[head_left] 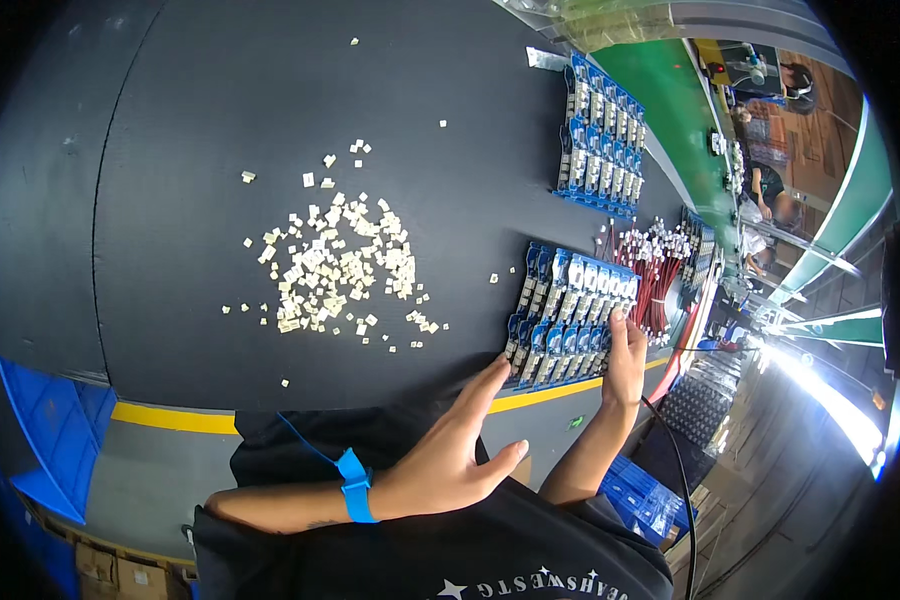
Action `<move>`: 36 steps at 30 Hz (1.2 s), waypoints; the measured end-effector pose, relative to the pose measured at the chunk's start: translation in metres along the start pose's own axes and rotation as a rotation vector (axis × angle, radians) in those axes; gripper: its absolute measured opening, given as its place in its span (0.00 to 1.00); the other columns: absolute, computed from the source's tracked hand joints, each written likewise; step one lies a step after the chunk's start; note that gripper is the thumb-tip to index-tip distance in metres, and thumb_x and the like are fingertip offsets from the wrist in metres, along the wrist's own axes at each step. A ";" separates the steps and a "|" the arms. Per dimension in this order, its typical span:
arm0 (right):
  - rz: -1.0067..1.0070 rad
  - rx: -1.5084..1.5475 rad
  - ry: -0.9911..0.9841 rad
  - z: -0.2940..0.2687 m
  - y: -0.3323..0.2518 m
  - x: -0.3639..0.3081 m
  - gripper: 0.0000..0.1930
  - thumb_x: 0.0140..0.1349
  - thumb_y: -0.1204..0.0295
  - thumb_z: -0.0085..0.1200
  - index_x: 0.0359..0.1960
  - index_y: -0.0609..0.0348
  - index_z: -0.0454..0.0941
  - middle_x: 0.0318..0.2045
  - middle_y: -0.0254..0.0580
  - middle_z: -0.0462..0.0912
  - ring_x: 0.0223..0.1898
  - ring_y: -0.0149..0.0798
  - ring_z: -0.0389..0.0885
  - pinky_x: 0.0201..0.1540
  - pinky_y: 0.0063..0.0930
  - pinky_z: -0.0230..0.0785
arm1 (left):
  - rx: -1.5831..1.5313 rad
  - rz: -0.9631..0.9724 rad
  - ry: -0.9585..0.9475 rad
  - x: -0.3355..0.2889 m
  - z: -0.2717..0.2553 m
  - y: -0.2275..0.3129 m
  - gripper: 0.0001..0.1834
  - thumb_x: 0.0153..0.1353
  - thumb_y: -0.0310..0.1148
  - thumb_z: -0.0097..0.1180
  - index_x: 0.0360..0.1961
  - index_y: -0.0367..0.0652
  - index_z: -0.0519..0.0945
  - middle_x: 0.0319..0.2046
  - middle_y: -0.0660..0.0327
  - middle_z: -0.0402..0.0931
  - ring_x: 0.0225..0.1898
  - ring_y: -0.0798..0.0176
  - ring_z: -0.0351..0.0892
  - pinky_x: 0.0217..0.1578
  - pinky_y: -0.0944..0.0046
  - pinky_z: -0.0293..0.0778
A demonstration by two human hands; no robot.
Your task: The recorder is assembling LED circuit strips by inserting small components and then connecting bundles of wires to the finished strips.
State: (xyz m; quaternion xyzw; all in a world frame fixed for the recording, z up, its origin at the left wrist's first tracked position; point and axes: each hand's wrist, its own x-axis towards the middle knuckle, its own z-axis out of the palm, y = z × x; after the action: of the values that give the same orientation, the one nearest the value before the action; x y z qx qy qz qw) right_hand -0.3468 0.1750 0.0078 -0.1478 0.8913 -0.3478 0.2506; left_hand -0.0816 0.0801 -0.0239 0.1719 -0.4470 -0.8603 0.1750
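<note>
In the head view, I steady a panel of blue circuit boards [573,318] at the near right part of a dark work surface [190,200], its small boards lined up in two rows. My right hand [625,365] grasps the panel's right side, thumb laid on its upper face; the fingers beneath are mostly hidden. My left hand [450,455] is loose and unclenched, fingertips touching the panel's near left corner, thumb standing free to the side. A blue wrist strap [354,485] circles my left wrist, with a thin blue cord [305,438] running from it toward the table edge.

To the left of the panel, well apart from both hands, small cream-white pieces [340,265] lie heaped and scattered, a couple of strays between the heap and the boards. Beyond the panel, toward the far edge, rests a second panel [602,135] of similar blue boards, just beside a silvery strip [547,60]. To the right of my panel lies a bundle of red wires [655,275] with white ends. A blue bin [50,430] stands at lower left, past the table edge. At far right, a co-worker [770,195] appears, small and blurred.
</note>
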 end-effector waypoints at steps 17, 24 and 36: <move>0.097 0.739 -0.002 0.021 -0.011 -0.055 0.27 0.67 0.48 0.40 0.52 0.59 0.73 0.38 0.44 0.82 0.35 0.39 0.82 0.38 0.34 0.78 | -0.488 -0.097 -0.073 0.022 0.022 0.032 0.29 0.61 0.23 0.55 0.62 0.32 0.60 0.47 0.56 0.64 0.51 0.63 0.71 0.57 0.60 0.70; 0.203 0.899 0.056 0.020 -0.015 -0.065 0.23 0.71 0.54 0.40 0.50 0.62 0.74 0.36 0.40 0.82 0.31 0.31 0.80 0.32 0.22 0.76 | -0.281 -0.064 -0.028 0.028 0.026 0.041 0.14 0.59 0.23 0.57 0.43 0.34 0.68 0.40 0.57 0.69 0.40 0.66 0.77 0.47 0.62 0.77; 0.012 0.860 0.013 0.028 -0.005 -0.060 0.28 0.62 0.47 0.47 0.48 0.60 0.76 0.40 0.47 0.82 0.36 0.44 0.83 0.39 0.39 0.79 | -0.163 0.020 0.019 0.030 0.025 0.046 0.14 0.57 0.25 0.60 0.40 0.36 0.68 0.37 0.57 0.69 0.38 0.66 0.77 0.37 0.63 0.79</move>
State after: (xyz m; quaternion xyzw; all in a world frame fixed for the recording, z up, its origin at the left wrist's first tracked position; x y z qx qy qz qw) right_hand -0.2811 0.1824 0.0143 -0.0225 0.6678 -0.6870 0.2856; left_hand -0.1121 0.0597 0.0234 0.1607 -0.3757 -0.8902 0.2013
